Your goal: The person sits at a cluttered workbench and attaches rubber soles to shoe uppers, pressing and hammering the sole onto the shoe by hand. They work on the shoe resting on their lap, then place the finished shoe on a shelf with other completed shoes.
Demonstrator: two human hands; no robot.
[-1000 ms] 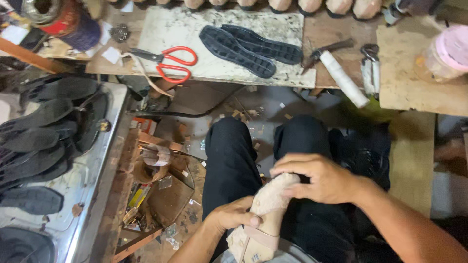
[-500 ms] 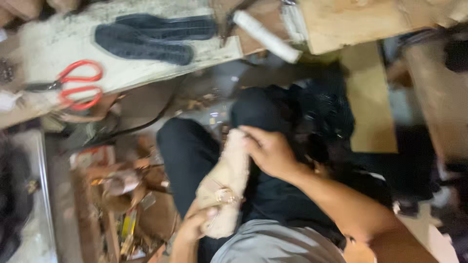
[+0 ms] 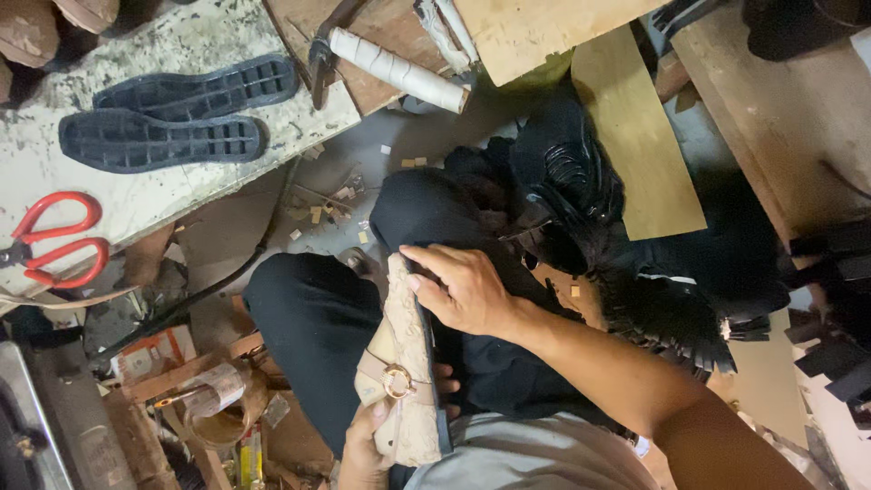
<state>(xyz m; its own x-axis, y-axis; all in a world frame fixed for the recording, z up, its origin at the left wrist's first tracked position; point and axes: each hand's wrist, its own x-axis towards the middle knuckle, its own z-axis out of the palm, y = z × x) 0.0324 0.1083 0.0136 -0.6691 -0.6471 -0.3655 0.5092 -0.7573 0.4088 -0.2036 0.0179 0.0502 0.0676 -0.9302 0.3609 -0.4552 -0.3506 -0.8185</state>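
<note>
Across the seated person's lap lies a beige shoe (image 3: 408,363), likely light and stiff, best held at toe and heel: the right hand (image 3: 463,290) grips its toe, the left hand (image 3: 363,445) clasps its heel.

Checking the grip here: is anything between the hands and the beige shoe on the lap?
Nothing visible. The right hand rests directly on the toe end of the beige shoe with a round metal buckle, and the left hand grips its heel end from below.
</note>
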